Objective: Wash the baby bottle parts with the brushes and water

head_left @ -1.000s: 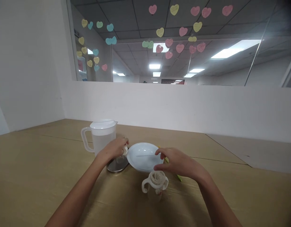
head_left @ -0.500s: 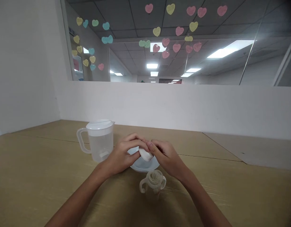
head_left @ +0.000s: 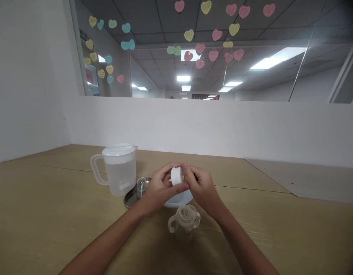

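Observation:
My left hand [head_left: 161,187] and my right hand [head_left: 200,187] meet above a white plate [head_left: 179,202], both gripping a white round cap [head_left: 176,176] with its flat end facing up. The plate is mostly hidden under my hands. In front of them stands a clear baby bottle with two handles [head_left: 184,223], its top open and showing a ribbed teat or collar. Left of my left hand, a small clear bottle part [head_left: 141,187] sits on a round metal tray [head_left: 130,199].
A clear plastic pitcher with a white lid [head_left: 119,170] holds water at the tray's far left. The light wooden table [head_left: 50,191] ends at a white wall [head_left: 193,126], with a glass pane above it bearing paper hearts.
My hands have come together around the white cap, which was in my left hand alone. The small clear part on the tray now shows, and the camera view has shifted slightly.

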A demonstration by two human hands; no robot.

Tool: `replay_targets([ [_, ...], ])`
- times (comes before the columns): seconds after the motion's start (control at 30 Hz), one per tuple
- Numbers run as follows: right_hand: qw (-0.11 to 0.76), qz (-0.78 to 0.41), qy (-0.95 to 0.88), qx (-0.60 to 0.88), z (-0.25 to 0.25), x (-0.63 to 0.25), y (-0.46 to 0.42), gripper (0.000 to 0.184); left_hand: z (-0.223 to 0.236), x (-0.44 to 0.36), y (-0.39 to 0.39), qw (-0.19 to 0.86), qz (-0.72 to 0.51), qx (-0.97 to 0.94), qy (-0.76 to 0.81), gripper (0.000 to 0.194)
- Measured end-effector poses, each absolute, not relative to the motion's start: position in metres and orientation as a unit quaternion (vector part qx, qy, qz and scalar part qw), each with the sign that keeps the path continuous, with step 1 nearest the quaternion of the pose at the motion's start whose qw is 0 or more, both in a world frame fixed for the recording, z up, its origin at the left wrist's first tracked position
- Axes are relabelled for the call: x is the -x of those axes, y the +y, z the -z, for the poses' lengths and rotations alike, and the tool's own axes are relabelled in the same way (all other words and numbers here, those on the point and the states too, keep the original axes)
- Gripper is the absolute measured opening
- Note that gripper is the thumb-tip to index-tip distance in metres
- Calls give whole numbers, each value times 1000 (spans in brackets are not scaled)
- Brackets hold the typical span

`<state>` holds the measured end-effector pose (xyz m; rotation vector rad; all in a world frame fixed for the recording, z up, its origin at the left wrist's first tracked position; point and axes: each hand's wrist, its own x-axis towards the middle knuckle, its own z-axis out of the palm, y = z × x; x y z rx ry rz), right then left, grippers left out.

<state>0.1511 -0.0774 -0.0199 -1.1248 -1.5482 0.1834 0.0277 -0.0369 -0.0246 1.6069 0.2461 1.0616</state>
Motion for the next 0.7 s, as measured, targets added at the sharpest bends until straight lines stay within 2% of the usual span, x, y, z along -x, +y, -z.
replay_targets([
  [0.2, 618, -196, -640, 412, 17, -149, -85, 39, 22, -22, -28, 605, -441, -661, 53, 46],
  [0.4, 617, -305, -624, 370, 18, -149, -84, 42, 26, -23, -25, 636, -443, -630, 46, 45],
  [0.7, 610, -361, -612, 351, 20, -151, -83, 46, 27, -21, -23, 666, -420, -615, 45, 50],
])
